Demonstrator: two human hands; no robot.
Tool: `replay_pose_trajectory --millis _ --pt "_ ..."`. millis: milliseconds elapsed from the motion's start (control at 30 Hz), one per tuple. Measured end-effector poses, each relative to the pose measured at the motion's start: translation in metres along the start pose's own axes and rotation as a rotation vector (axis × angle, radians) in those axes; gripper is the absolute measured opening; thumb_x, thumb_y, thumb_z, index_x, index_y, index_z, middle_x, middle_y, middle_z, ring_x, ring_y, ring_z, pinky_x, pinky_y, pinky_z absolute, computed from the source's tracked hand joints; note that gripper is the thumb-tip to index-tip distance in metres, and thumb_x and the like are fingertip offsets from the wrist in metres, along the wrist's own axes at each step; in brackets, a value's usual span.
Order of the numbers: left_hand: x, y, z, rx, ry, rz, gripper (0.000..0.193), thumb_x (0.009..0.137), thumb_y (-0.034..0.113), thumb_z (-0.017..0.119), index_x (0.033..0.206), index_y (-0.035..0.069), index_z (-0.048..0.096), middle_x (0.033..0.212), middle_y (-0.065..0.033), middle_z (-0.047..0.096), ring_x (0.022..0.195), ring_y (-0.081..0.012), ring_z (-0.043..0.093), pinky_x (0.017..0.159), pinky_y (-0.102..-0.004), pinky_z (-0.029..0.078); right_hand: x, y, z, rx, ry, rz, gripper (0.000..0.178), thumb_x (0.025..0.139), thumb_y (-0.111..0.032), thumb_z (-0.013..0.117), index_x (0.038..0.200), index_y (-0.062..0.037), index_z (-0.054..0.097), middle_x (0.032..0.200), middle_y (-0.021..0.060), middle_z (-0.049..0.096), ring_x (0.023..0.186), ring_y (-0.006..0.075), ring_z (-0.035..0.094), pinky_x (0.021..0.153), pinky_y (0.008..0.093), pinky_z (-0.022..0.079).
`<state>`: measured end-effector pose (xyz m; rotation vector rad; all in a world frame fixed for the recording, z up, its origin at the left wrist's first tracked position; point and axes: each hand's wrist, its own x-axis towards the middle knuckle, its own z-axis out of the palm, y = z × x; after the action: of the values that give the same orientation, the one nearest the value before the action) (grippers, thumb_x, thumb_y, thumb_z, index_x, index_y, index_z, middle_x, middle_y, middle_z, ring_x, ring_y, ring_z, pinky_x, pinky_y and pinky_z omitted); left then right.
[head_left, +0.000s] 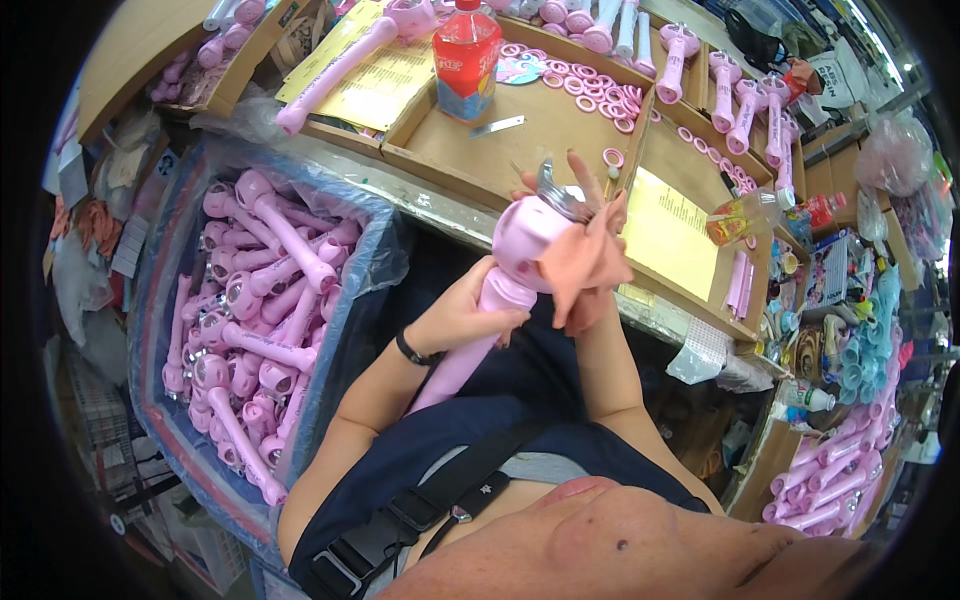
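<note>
My left hand [462,318] grips the handle of a pink wand-shaped plastic toy [495,300] held upright in front of me. Its round head carries a shiny silver crown piece [560,195] on top. My right hand [585,215] holds a peach-coloured cloth [585,265] against the toy's head, fingers spread over the crown. A black band sits on my left wrist.
A plastic-lined bin [180,420] at my left holds several more pink wands [260,300]. Cardboard trays [520,130] ahead carry pink rings [590,85], yellow sheets [665,230], a red-capped bottle [465,55] and standing wands. More pink and teal pieces lie at the right.
</note>
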<state>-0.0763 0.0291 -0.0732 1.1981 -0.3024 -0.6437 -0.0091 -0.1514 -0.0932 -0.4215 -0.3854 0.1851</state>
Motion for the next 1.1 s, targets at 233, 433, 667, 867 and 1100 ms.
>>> replay_pose_trajectory --millis 233,433,667,867,1100 --pt "0.015 -0.004 -0.002 -0.233 0.06 -0.026 0.057 0.086 0.022 0.065 0.128 0.0 0.033 0.094 -0.012 0.061 0.069 -0.02 0.065 0.061 -0.0301 0.054 0.003 -0.007 0.01 -0.714 0.305 -0.178 0.056 0.092 -0.022 0.058 0.137 0.0004 0.035 0.131 0.016 0.047 0.111 0.0215 0.052 0.093 0.0316 0.046" --pt "0.018 0.004 0.005 0.699 0.347 0.274 0.082 0.073 0.016 0.077 0.134 -0.004 0.025 0.105 -0.0146 0.059 0.094 -0.0255 0.062 0.083 -0.0346 0.049 -0.003 -0.025 0.03 -0.729 0.27 0.055 0.051 0.097 -0.021 0.049 0.141 -0.0005 0.033 0.13 0.0097 0.049 0.119 0.0168 0.048 0.099 0.0268 0.038" --pt "0.012 0.009 -0.004 -0.047 0.092 -0.071 0.064 0.08 0.008 0.069 0.131 0.0 0.03 0.09 -0.0066 0.058 0.065 -0.0088 0.06 0.055 -0.0231 0.05 -0.014 0.005 0.009 -1.02 0.262 -0.284 0.054 0.094 -0.023 0.047 0.142 -0.0049 0.032 0.145 0.0148 0.034 0.131 0.0261 0.036 0.108 0.037 0.033" --pt "0.023 -0.001 0.003 0.133 0.287 0.105 0.058 0.08 0.014 0.069 0.125 -0.003 0.037 0.097 -0.0102 0.059 0.075 -0.0115 0.061 0.061 -0.0247 0.051 -0.028 0.046 0.013 -1.281 0.333 -0.703 0.074 0.092 -0.047 0.052 0.144 -0.0024 0.025 0.152 0.0165 0.02 0.138 0.0283 0.027 0.109 0.0402 0.027" --pt "0.008 0.009 -0.008 -0.171 0.023 -0.07 0.053 0.081 0.028 0.068 0.117 -0.004 0.044 0.089 -0.0144 0.06 0.057 -0.0137 0.058 0.049 -0.0243 0.049 0.014 0.005 -0.007 -0.624 0.428 -0.374 0.042 0.097 -0.033 0.047 0.126 -0.003 0.043 0.126 0.017 0.052 0.11 0.0238 0.054 0.092 0.0335 0.046"
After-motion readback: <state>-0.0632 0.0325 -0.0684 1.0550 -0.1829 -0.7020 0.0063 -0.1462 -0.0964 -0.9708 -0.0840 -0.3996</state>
